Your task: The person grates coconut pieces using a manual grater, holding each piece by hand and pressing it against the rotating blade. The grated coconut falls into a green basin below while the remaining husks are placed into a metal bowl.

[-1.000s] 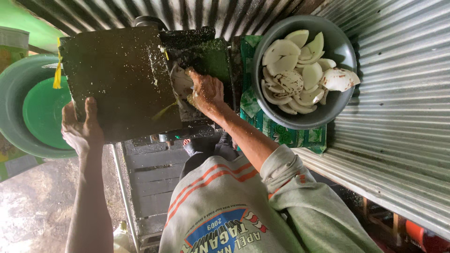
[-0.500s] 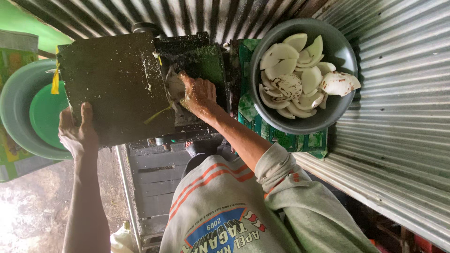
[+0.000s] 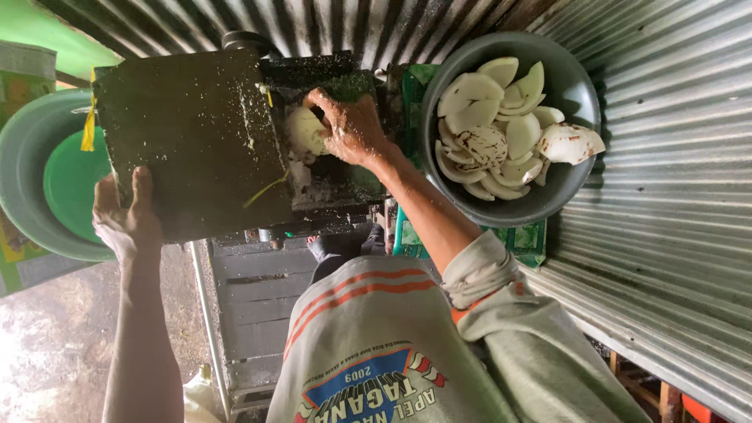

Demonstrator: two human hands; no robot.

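Right hand (image 3: 348, 125) grasps white coconut piece (image 3: 305, 131), pressing it into opening of dark green grater box (image 3: 188, 133). Left hand (image 3: 125, 215) lies flat, fingers spread, on box's near edge. Grey bowl (image 3: 568, 188) of coconut pieces right of box – green basin (image 3: 31, 141) left of it, partly hidden. Box's inside too dark to read.

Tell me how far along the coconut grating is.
Done: white shreds cling to the dark grater box and lie below its opening. In hand: the right hand presses a white coconut piece into the opening, while the left hand rests on the box's edge. Left: the grey bowl holds many coconut pieces, so most of the work appears to remain.
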